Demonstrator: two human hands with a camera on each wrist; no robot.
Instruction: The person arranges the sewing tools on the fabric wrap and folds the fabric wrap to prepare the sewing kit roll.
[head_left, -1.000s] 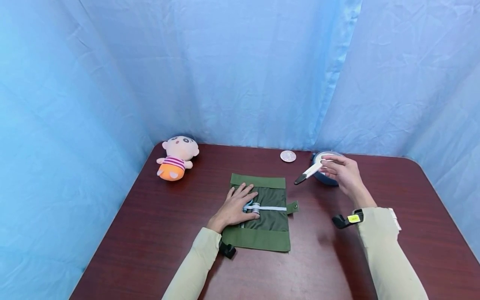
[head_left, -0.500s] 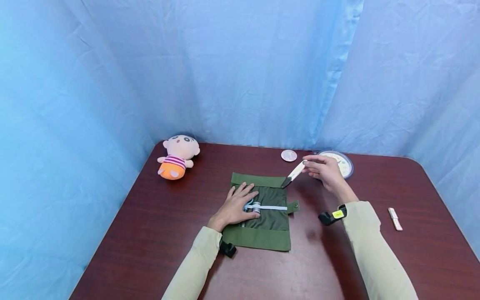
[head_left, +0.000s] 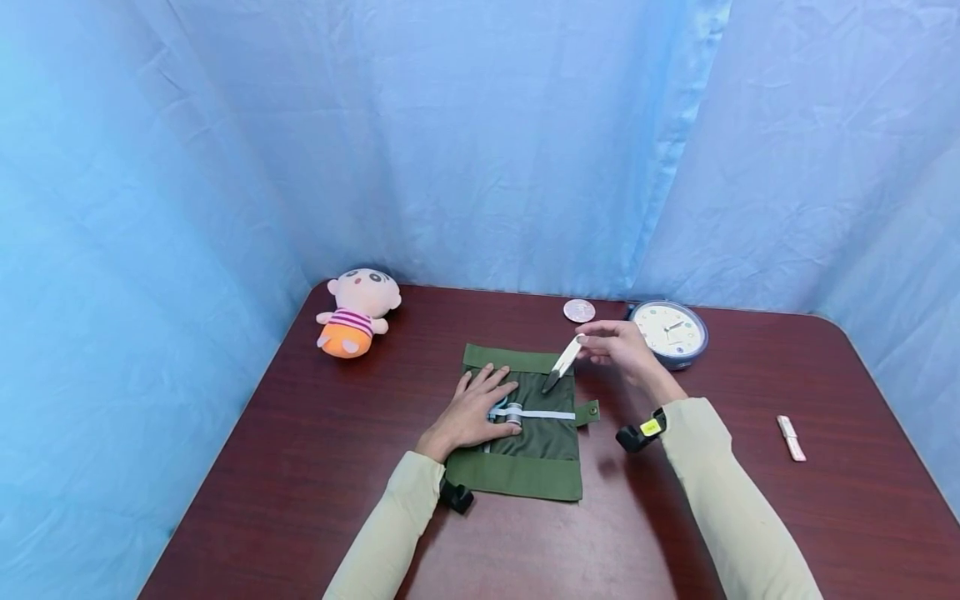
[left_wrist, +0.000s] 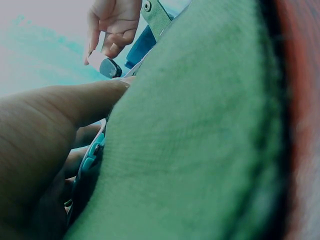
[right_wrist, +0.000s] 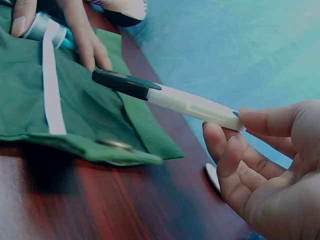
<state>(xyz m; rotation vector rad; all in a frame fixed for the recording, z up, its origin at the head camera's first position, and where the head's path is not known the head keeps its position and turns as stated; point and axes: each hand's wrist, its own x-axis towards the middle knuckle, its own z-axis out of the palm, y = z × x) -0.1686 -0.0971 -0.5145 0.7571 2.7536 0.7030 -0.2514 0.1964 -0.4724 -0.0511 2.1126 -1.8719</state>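
The marker, judged light, rigid and best gripped mid-barrel, is pinched by its white end in the right hand over the pouch at 1 o'clock, the left hand being spread on it at 9 o'clock.

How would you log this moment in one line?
left hand: rests on green pouch | right hand: pinches black-ended white pen over pouch | spool: under white strap
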